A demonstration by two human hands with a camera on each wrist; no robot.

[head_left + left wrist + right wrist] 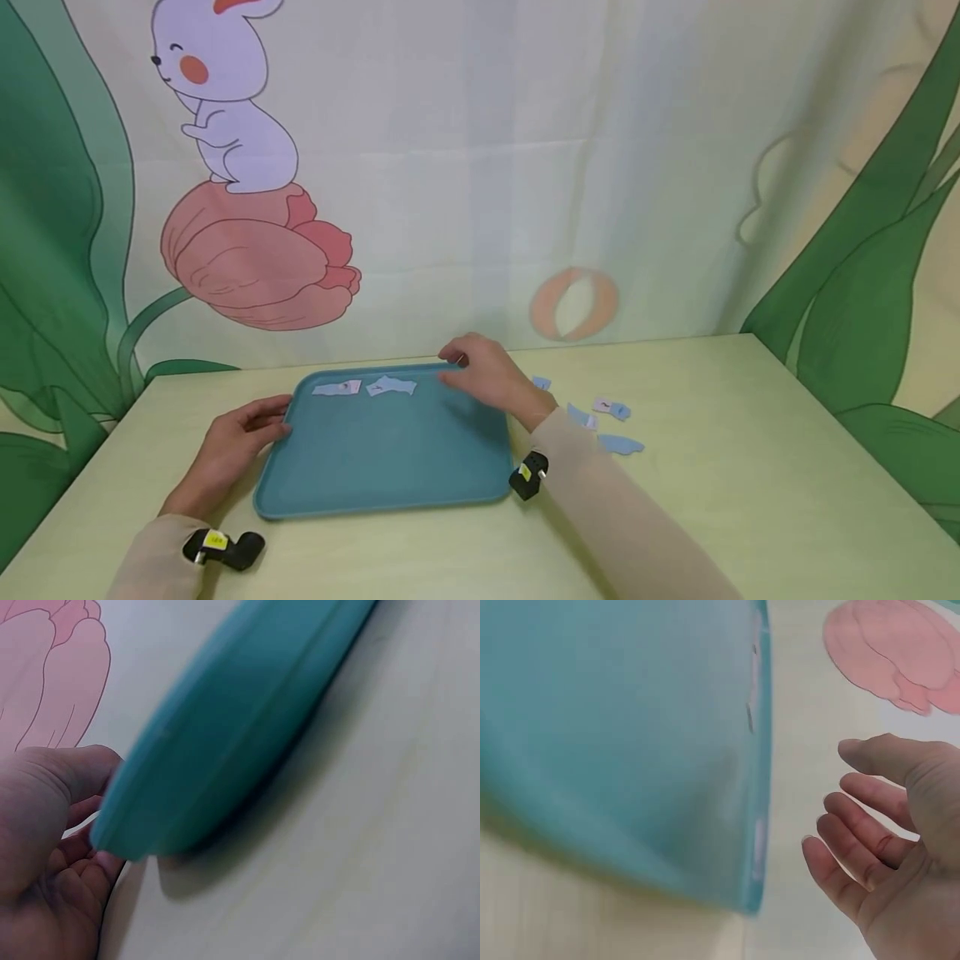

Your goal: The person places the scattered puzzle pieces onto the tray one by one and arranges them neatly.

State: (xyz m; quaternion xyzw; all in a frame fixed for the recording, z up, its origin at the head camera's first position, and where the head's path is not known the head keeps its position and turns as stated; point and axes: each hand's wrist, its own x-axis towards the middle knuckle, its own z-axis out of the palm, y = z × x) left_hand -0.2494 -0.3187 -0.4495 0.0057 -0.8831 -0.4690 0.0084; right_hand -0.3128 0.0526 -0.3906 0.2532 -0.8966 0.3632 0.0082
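Center-left of frame, two paper pieces (391, 385) lie along the top of the blue-green tray (382, 467).
Left hand (232, 433) pinches tray's left rim; right hand (487, 375), over top-right edge, fingers loosely bent and apart, holds nothing. Likely third piece (760, 851), blurred, by that rim. Looks partway done: at least four loose pieces (621, 444) left on counter (750, 500), right of center.
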